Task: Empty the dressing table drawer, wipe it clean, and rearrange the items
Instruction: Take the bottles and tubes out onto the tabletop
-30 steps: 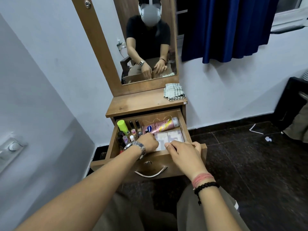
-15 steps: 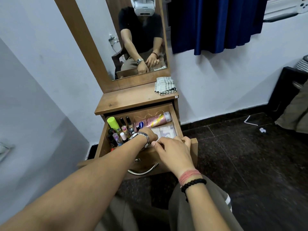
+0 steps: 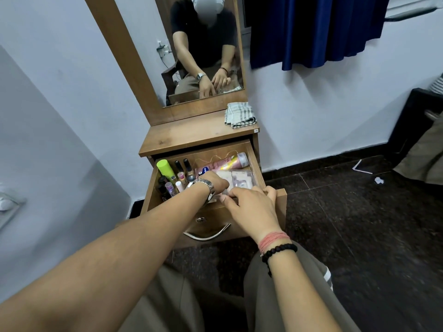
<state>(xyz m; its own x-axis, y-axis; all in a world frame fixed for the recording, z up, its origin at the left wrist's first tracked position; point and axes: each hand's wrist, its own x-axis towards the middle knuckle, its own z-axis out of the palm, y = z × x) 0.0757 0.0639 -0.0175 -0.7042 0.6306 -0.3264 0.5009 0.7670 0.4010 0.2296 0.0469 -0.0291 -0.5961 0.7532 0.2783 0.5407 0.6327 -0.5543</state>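
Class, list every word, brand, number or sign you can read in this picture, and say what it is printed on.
None can be read.
Pink spray can: round blue logo, lettering too blurred.
Clear packet in the drawer: print too small.
Small bottles: labels unreadable.

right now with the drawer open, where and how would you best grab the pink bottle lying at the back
Probably the pink bottle is best taken round the middle of its body, from above. It lies on its side along the back wall of the drawer, grey cap towards the right wall, so the ends are boxed in while the top is free. The left hand is closest, just in front of it.
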